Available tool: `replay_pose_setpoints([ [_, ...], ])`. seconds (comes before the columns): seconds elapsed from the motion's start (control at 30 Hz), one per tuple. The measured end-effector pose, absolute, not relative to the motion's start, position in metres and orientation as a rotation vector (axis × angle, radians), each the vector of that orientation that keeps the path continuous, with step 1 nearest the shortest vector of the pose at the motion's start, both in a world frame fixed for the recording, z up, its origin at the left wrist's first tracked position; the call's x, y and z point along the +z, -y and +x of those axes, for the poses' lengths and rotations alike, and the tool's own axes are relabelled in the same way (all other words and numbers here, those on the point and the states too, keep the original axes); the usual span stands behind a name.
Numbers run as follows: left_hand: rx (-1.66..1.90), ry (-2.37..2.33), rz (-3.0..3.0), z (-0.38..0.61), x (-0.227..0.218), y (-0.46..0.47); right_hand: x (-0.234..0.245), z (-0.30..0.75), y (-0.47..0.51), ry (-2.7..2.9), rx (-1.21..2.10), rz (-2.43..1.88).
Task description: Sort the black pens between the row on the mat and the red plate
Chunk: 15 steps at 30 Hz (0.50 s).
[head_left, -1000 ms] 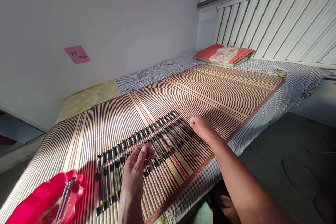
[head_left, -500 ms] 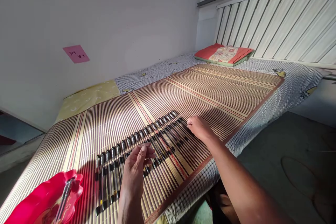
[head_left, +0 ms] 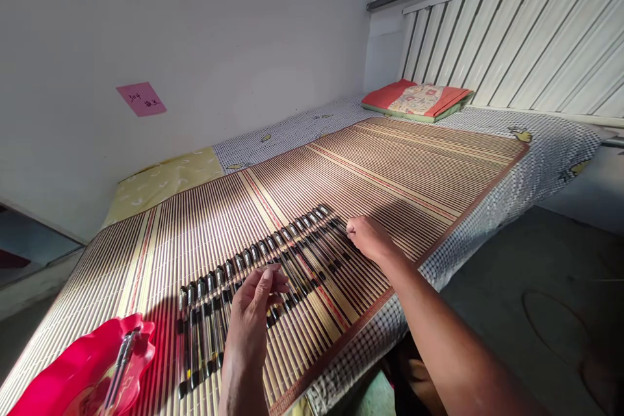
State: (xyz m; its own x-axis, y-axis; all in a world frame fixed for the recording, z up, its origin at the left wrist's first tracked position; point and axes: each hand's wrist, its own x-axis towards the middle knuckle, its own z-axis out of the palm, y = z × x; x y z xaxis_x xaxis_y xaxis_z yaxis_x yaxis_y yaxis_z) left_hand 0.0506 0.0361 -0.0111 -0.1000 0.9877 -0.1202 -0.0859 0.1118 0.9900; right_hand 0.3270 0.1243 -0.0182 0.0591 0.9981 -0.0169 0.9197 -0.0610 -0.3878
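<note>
A long slanting row of clear pens with black ends (head_left: 209, 328) lies on the striped bamboo mat (head_left: 400, 169). Along their far ends runs a line of black pen caps (head_left: 246, 257) with clips. My left hand (head_left: 253, 299) hovers over the middle of the row, fingers loosely curled and a little apart, nothing visible in them; it hides some pens. At the row's right end, my right hand (head_left: 368, 237) is closed in a pinch beside the last pens. Its fingertips are turned away, so what they hold, if anything, is hidden.
At the lower left stands a red scalloped plastic tray (head_left: 63, 364) holding a few pens (head_left: 119, 364). A folded red and floral cloth (head_left: 416, 99) lies at the bed's far end, before a white slatted headboard (head_left: 511, 39). A pink note (head_left: 141, 99) is on the wall.
</note>
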Motion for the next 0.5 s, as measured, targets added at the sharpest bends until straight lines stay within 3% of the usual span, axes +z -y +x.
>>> replay_pose_setpoints([
  [0.5, 1.236, -1.288, 1.025, 0.0518, -0.0113, -0.0378, -0.0176, 0.3345, -0.1262, 1.897, 0.388, -2.103],
])
